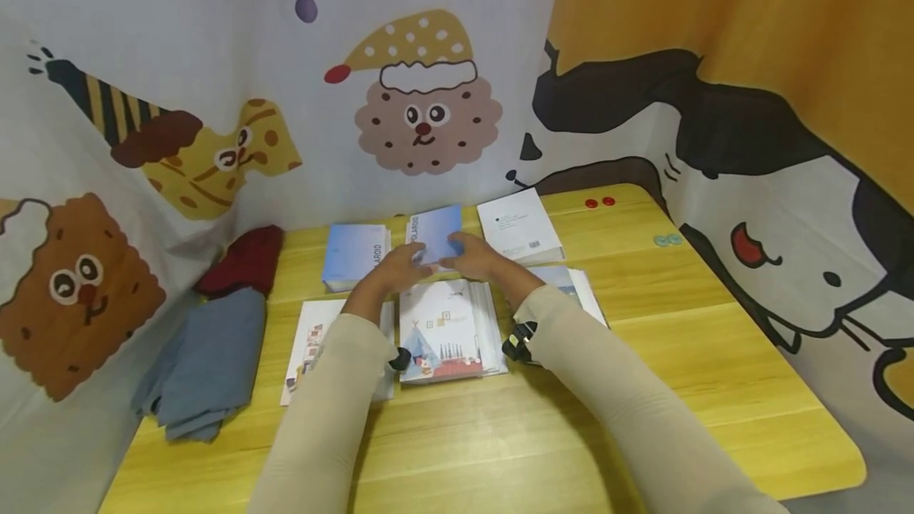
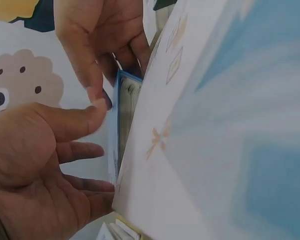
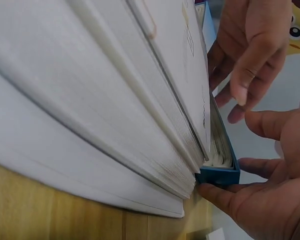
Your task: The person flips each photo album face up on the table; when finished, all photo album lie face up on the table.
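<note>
Thin blue booklet (image 1: 435, 233), tilted above the tabletop (image 1: 643, 355), gripped between my left hand (image 1: 397, 268) and right hand (image 1: 477, 258), fingers half-curled.

Pale blue book (image 1: 433, 233), yellow wooden table (image 1: 714, 371)

Your both arms in beige sleeves stretched forward, forearms converging. Your left hand (image 1: 397, 266) and right hand (image 1: 477, 257) meet at centre, almost touching. Fingers lightly bent, thumbs extended; both touch same item, grip unclear.
</note>
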A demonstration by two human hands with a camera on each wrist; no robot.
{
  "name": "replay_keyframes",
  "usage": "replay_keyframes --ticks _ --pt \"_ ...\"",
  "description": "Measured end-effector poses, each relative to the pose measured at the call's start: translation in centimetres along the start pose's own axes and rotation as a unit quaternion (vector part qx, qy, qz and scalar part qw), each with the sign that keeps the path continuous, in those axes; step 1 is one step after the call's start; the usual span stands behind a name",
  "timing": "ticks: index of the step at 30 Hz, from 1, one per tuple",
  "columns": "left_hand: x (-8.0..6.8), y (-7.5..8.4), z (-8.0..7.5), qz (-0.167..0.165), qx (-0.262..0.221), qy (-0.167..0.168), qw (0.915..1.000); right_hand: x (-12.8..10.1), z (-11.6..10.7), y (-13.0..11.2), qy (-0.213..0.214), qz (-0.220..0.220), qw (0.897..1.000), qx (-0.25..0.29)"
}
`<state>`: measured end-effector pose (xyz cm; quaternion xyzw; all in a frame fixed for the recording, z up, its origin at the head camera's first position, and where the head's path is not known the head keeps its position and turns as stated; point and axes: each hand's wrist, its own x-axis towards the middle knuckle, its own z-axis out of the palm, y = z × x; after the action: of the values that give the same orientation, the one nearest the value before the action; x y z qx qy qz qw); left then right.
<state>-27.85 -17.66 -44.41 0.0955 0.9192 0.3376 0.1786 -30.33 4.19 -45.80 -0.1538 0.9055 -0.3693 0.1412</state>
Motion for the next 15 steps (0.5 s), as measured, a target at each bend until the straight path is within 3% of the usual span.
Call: replay_keyframes --ticks 8,15 --pt "0.3 0.3 1.0 0.040 -0.025 0.000 0.9989 -1.3 -1.5 0.0 0.015 0.028 0.997 0.065" --pt "0.6 0.4 1.1 0.085 -0.112 -0.019 0.9899 -2.1 -2.4 -1.2 0.066 -0.034 0.987 0.144"
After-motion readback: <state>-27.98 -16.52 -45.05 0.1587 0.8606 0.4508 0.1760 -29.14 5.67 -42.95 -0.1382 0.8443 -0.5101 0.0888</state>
